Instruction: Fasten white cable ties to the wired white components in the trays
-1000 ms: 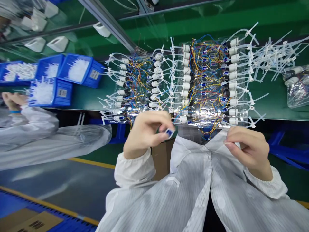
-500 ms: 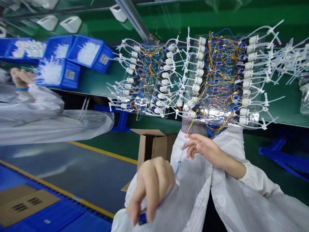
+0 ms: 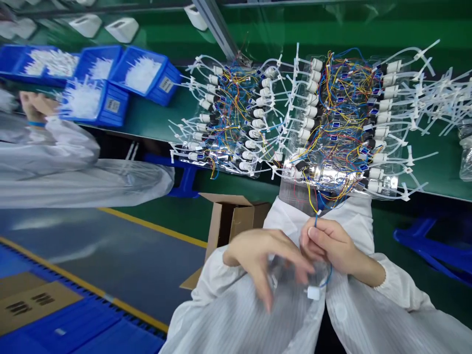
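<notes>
My right hand [image 3: 332, 242] pinches a blue wire [image 3: 316, 220] in front of my lap. Yellow wires [image 3: 309, 194] run up from it to the bundle at the table edge. Below this hand, the wire loops down to a small white block [image 3: 313, 293] hanging over my coat. My left hand [image 3: 263, 255], slightly blurred, is beside it with fingers spread and nothing held. On the table ahead, a clear plastic tray [image 3: 391, 184] carries rows of white cylindrical fittings [image 3: 374, 186] with white tubes, dark blue pieces and tangled coloured wires.
A second wired tray group [image 3: 236, 132] lies to the left, loose white tubes [image 3: 442, 98] to the right. Blue bins [image 3: 171, 81] hold white parts. A co-worker's hands [image 3: 39, 105] are at far left. An open cardboard box [image 3: 217, 226] stands below the table.
My left hand has moved up and right, letting go of the dark blue piece on the wire. My right hand has moved slightly right and closed on the wire. The view has shifted a little.
</notes>
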Available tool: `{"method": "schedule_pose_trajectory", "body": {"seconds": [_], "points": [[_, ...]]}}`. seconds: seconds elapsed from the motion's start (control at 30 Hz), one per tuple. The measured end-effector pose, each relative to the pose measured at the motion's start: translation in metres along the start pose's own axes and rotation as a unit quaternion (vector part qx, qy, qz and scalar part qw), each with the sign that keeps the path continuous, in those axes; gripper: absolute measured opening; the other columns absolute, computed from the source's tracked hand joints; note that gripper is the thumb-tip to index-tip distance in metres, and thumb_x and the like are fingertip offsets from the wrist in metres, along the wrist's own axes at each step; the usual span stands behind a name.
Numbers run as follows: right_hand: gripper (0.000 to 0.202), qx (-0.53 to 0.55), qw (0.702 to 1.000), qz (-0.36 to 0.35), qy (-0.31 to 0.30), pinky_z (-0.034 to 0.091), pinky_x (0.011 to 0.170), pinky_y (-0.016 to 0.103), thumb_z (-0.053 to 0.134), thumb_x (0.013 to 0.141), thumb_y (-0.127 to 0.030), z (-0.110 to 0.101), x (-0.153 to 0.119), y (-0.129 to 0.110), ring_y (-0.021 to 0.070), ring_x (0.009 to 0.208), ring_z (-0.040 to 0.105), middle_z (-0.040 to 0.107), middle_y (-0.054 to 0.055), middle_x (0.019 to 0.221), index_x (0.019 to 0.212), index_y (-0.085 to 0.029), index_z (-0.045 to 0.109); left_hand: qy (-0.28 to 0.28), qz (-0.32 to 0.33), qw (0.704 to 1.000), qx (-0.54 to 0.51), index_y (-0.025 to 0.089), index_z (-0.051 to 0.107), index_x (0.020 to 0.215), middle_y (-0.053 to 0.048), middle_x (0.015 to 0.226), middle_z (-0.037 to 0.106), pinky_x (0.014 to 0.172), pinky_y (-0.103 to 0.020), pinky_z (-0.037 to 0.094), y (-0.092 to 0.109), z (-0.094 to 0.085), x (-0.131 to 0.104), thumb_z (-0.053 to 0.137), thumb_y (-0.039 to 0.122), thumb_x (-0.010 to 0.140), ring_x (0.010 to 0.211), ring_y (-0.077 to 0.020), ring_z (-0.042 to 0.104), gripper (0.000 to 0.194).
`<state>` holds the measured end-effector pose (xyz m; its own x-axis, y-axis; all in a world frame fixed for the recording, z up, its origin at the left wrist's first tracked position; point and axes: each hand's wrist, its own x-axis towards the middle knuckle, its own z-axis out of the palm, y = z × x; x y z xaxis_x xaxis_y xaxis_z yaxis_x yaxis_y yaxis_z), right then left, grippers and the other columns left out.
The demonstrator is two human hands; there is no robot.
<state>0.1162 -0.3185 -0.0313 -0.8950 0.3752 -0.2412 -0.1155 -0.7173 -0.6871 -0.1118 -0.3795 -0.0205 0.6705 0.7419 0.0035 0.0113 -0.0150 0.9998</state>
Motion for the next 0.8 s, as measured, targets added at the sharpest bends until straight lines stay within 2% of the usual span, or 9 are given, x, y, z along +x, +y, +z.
{"method": "schedule_pose_trajectory", "body": {"seconds": [0.03,0.07,0.13,0.17,0.23,0.33,0.43,0.53,0.8], "points": [[0.047,0.016,1.000,0.016,-0.018,0.047,0.045,0.034,0.103,0.081,-0.071,-0.002,-0.005,-0.003,0.0176,0.043,0.040,0.038,-0.010,0.049,0.085,-0.034,0.075,0.038,0.034,0.999,-0.009,0.031,0.094,0.098,-0.009,0.076,0.088,0.063,-0.037,0.070,0.008,-0.018,-0.006,0.098,0.100,0.076,0.064,-0.0275,0.084,0.073],[0.045,0.025,0.999,0.028,-0.034,0.044,0.043,0.033,0.103,0.083,-0.069,-0.005,-0.010,-0.006,0.0166,0.041,0.036,0.035,-0.011,0.049,0.086,-0.033,0.076,0.143,0.020,0.989,0.028,0.030,0.093,0.099,-0.012,0.078,0.088,0.067,-0.041,0.071,0.016,-0.037,-0.011,0.086,0.096,0.095,0.068,-0.0299,0.084,0.066],[0.039,0.015,0.998,0.038,-0.047,0.042,0.043,0.032,0.102,0.088,-0.065,-0.010,-0.020,-0.016,0.0155,0.041,0.034,0.038,-0.011,0.050,0.088,-0.032,0.080,0.354,-0.020,0.916,0.185,0.028,0.093,0.107,-0.014,0.091,0.092,0.088,-0.048,0.074,0.029,-0.076,-0.011,0.074,0.071,0.116,0.087,-0.0314,0.088,0.048],[0.036,-0.005,0.998,0.034,-0.051,0.042,0.043,0.032,0.100,0.091,-0.062,-0.014,-0.025,-0.022,0.0153,0.042,0.036,0.043,-0.010,0.051,0.090,-0.032,0.082,0.388,-0.040,0.881,0.269,0.028,0.094,0.114,-0.014,0.104,0.094,0.102,-0.050,0.074,0.033,-0.094,-0.006,0.075,0.061,0.117,0.101,-0.0316,0.090,0.038],[0.027,-0.078,0.995,0.012,-0.064,0.043,0.046,0.031,0.096,0.098,-0.056,-0.020,-0.034,-0.034,0.0159,0.044,0.045,0.057,-0.007,0.056,0.096,-0.031,0.085,0.386,-0.087,0.833,0.386,0.025,0.094,0.126,-0.015,0.124,0.095,0.119,-0.052,0.069,0.032,-0.127,0.011,0.076,0.049,0.114,0.120,-0.0326,0.089,0.032],[0.012,-0.259,0.961,-0.065,-0.074,0.054,0.058,0.032,0.086,0.107,-0.042,-0.028,-0.045,-0.051,0.0192,0.060,0.068,0.080,-0.001,0.075,0.103,-0.031,0.089,0.364,-0.161,0.804,0.442,0.020,0.092,0.138,-0.015,0.129,0.095,0.118,-0.049,0.068,0.018,-0.160,0.041,0.080,0.042,0.108,0.122,-0.0338,0.088,0.039],[0.014,-0.387,0.915,-0.108,-0.047,0.063,0.069,0.034,0.077,0.112,-0.037,-0.033,-0.051,-0.056,0.0213,0.070,0.078,0.087,0.000,0.085,0.108,-0.032,0.090,0.352,-0.196,0.802,0.440,0.020,0.093,0.140,-0.014,0.119,0.095,0.107,-0.044,0.070,0.001,-0.172,0.060,0.089,0.044,0.103,0.110,-0.0331,0.089,0.044],[0.014,-0.423,0.900,-0.103,-0.020,0.064,0.067,0.034,0.077,0.112,-0.038,-0.035,-0.053,-0.050,0.0215,0.067,0.077,0.083,-0.003,0.078,0.110,-0.033,0.090,0.355,-0.173,0.806,0.442,0.020,0.097,0.125,-0.012,0.106,0.094,0.097,-0.041,0.068,-0.006,-0.173,0.064,0.091,0.046,0.104,0.098,-0.0303,0.086,0.034],[0.019,-0.382,0.923,-0.050,-0.019,0.055,0.053,0.032,0.074,0.114,-0.034,-0.059,-0.058,-0.035,0.0212,0.054,0.071,0.077,-0.004,0.068,0.096,-0.031,0.080,0.444,-0.083,0.766,0.457,0.026,0.090,0.107,-0.009,0.103,0.087,0.095,-0.043,0.064,0.017,-0.154,0.039,0.075,0.058,0.118,0.099,-0.0264,0.078,0.037]]}}
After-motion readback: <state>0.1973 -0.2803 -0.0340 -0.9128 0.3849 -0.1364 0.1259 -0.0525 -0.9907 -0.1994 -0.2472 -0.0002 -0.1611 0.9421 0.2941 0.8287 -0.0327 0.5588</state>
